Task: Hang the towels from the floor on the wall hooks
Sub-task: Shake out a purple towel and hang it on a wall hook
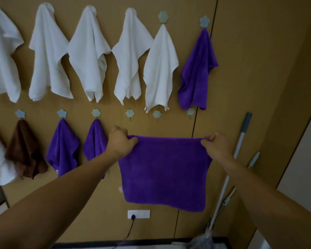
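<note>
pinching the top hem of a purple towel [164, 169], the fingers [133, 140] of the left hand [121, 141] were curled tight on one upper corner, and the right hand [216, 143] clamped the other corner the same way, so the hem ran taut and nearly level between them. the cloth hung flat and square below the two fists, well off the floor, in front of the tan wall [250, 69] and just under the lower row of hooks. three hooks there looked bare: the first bare hook [130, 113] just above the left hand, the second bare hook [156, 114] over the middle of the hem, and the third bare hook [190, 111] up toward the right hand. farther left hung two purple cloths [63, 146] and a brown cloth [25, 150]. the upper row carried white towels [90, 54] and one more violet cloth [197, 69]. mop handles [241, 141] leaned at the right, and a wall socket [138, 214] sat low on the wall. a hem stretched this wide would likely slide past a small prong, so the step seemed to call for gathering one corner or the hem's middle into a bunch, lifting it above a bare hook and lowering it onto the prong. the first bare hook was the nearest and would fill the row in order. the tips of a white towel dangled close to the second, so a lift there risked snagging them. one hand should let go only once the cloth had seated.
</note>
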{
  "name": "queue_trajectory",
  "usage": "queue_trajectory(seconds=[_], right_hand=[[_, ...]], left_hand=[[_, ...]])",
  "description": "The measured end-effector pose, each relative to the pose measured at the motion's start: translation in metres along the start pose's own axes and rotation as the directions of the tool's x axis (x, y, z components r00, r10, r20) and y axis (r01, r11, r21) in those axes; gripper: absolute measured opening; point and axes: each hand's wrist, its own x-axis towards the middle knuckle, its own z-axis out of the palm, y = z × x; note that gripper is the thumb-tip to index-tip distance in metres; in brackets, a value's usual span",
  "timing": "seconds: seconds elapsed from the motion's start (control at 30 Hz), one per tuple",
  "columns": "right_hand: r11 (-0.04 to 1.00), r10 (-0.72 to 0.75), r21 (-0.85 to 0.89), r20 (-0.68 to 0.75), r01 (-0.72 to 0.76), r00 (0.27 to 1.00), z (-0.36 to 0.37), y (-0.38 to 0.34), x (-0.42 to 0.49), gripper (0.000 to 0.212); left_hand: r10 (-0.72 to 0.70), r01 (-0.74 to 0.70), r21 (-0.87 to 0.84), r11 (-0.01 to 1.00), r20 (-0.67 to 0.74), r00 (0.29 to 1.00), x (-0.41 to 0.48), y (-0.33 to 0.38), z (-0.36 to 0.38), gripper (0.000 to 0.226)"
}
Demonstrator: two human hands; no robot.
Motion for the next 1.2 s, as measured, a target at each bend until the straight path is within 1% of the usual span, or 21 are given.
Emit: queue_trajectory(seconds=[0.07, 0.1, 0.13, 0.2, 0.27, 0.3, 0.33, 0.4, 0.47, 0.53, 0.6, 0.63, 0.67, 0.7, 0.73, 0.83, 0.9, 1.0, 1.07, 1.13, 1.2], right_hand=[[0.987, 0.087, 0.137, -0.057, -0.078, 0.995, 0.001, -0.003, 0.004, 0.013], [0.973, 0.126, 0.201, -0.062, -0.112, 0.99, 0.003, -0.004, 0.006, 0.011], [0.955, 0.157, 0.26, -0.04, -0.142, 0.987, 0.004, -0.003, 0.009, 0.013], [0.936, 0.158, 0.309, 0.067, -0.171, 0.985, 0.008, 0.001, 0.017, 0.019], [0.946, 0.087, 0.286, 0.229, -0.153, 0.969, 0.009, 0.01, 0.028, 0.011], [0.954, 0.043, 0.27, 0.315, -0.133, 0.948, 0.009, 0.018, 0.033, 0.011], [0.963, -0.005, 0.251, 0.389, -0.1, 0.921, 0.007, 0.026, 0.04, 0.019], [0.978, -0.085, 0.21, 0.475, -0.018, 0.876, 0.006, 0.04, 0.056, 0.028], [0.969, -0.12, 0.246, 0.479, -0.002, 0.87, 0.009, 0.054, 0.077, 0.021], [0.954, -0.127, 0.3, 0.425, -0.007, 0.896, 0.014, 0.067, 0.099, 0.013], [0.966, -0.14, 0.256, 0.39, 0.038, 0.91, 0.02, 0.083, 0.122, 0.017], [0.974, -0.138, 0.221, 0.396, 0.052, 0.908, 0.023, 0.09, 0.132, 0.02], [0.978, -0.133, 0.201, 0.408, 0.053, 0.903, 0.026, 0.098, 0.142, 0.022], [0.98, -0.131, 0.192, 0.416, 0.053, 0.9, 0.029, 0.106, 0.151, 0.023], [0.98, -0.139, 0.19, 0.412, 0.064, 0.9, 0.033, 0.113, 0.16, 0.023], [0.977, -0.159, 0.191, 0.378, 0.091, 0.912, 0.047, 0.129, 0.183, 0.022], [0.977, -0.163, 0.19, 0.345, 0.101, 0.924, 0.058, 0.133, 0.195, 0.021], [0.974, -0.172, 0.185, 0.252, 0.127, 0.952, 0.077, 0.134, 0.215, 0.022], [0.972, -0.172, 0.196, 0.215, 0.13, 0.961, 0.088, 0.131, 0.226, 0.019], [0.968, -0.17, 0.221, 0.218, 0.121, 0.961, 0.101, 0.13, 0.232, 0.012], [0.968, -0.176, 0.22, 0.245, 0.122, 0.954, 0.116, 0.131, 0.231, 0.012]], left_hand=[[-0.019, 0.017, -0.183, 0.983, -0.013, 1.0, 0.003, 0.013, 0.012, 0.031], [-0.061, 0.063, -0.301, 0.952, 0.016, 0.998, 0.006, 0.019, 0.018, 0.027], [-0.101, 0.114, -0.406, 0.907, 0.054, 0.993, 0.009, 0.026, 0.027, 0.023], [-0.125, 0.149, -0.526, 0.837, 0.082, 0.989, 0.015, 0.038, 0.046, 0.022], [-0.118, 0.137, -0.575, 0.807, 0.07, 0.991, 0.022, 0.049, 0.065, 0.023], [-0.11, 0.126, -0.584, 0.802, 0.064, 0.992, 0.026, 0.056, 0.074, 0.024], [-0.093, 0.113, -0.587, 0.802, 0.064, 0.994, 0.031, 0.061, 0.083, 0.026], [-0.035, 0.075, -0.602, 0.795, 0.078, 0.996, 0.042, 0.071, 0.102, 0.029], [0.048, 0.038, -0.598, 0.801, 0.127, 0.991, 0.053, 0.081, 0.123, 0.022], [0.154, -0.005, -0.574, 0.819, 0.211, 0.965, 0.064, 0.09, 0.146, 0.006], [0.25, -0.045, -0.538, 0.842, 0.315, 0.916, 0.073, 0.098, 0.166, 0.024], [0.276, -0.064, -0.498, 0.865, 0.365, 0.889, 0.077, 0.102, 0.176, 0.029], [0.304, -0.095, -0.46, 0.883, 0.405, 0.862, 0.082, 0.106, 0.185, 0.026], [0.317, -0.12, -0.43, 0.895, 0.425, 0.848, 0.087, 0.109, 0.195, 0.016], [0.325, -0.13, -0.432, 0.893, 0.417, 0.849, 0.092, 0.112, 0.203, 0.009], [0.256, -0.037, -0.513, 0.858, 0.364, 0.895, 0.107, 0.116, 0.227, 0.023], [0.2, 0.002, -0.526, 0.85, 0.327, 0.924, 0.117, 0.117, 0.24, 0.026], [0.129, -0.004, -0.489, 0.872, 0.222, 0.967, 0.139, 0.121, 0.257, 0.024], [0.091, -0.01, -0.467, 0.884, 0.151, 0.984, 0.153, 0.121, 0.269, 0.023], [0.072, -0.019, -0.417, 0.909, 0.111, 0.991, 0.161, 0.115, 0.277, 0.024], [0.061, -0.021, -0.367, 0.93, 0.099, 0.993, 0.162, 0.101, 0.279, 0.024]])
